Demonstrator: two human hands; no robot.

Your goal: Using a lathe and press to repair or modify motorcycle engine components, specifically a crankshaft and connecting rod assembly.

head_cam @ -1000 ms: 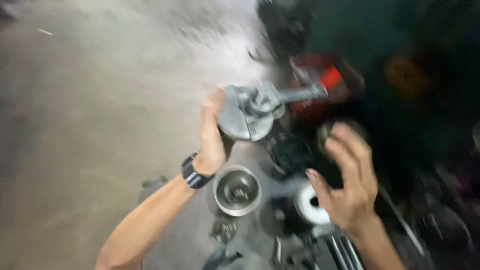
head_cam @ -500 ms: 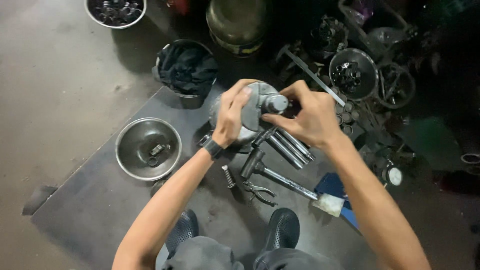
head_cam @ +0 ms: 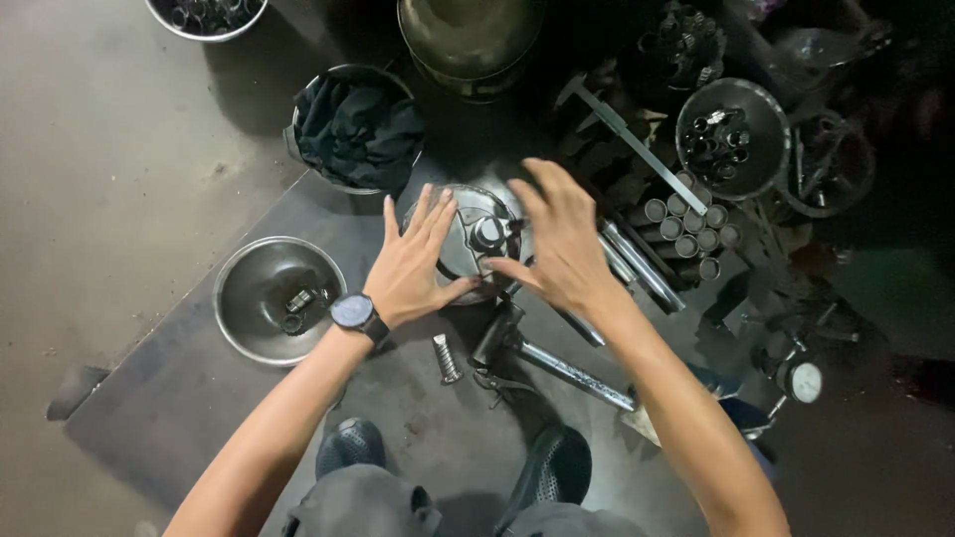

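Both forearms reach forward from the bottom of the view and converge over a dark metal plate (head_cam: 199,398) laid on the floor.

The left hand (head_cam: 413,264) lies flat with the palm down and the fingers spread and extended. A black wristwatch (head_cam: 355,312) sits on its wrist. The fingertips and thumb rest on the left rim of a round metal part (head_cam: 468,239).

The right hand (head_cam: 562,244) is also open, with the fingers spread and slightly curled. It hovers over the right side of the round part; the thumb points toward the part's centre. Whether this hand touches the part cannot be told. Neither hand grips anything.

The round metal part lies on the plate between the two hands, directly ahead of the person's shoes (head_cam: 552,467). A short dark hub (head_cam: 487,232) stands at its centre.

A steel bowl (head_cam: 254,328) holding small pieces sits just left of the left wrist. A loose bolt (head_cam: 447,359) lies below the left hand. A hammer (head_cam: 547,358) lies beneath the right wrist. A pail with dark cloth (head_cam: 360,129) stands beyond the left hand. Short metal sleeves (head_cam: 691,224) lie in rows to the right of the right hand.
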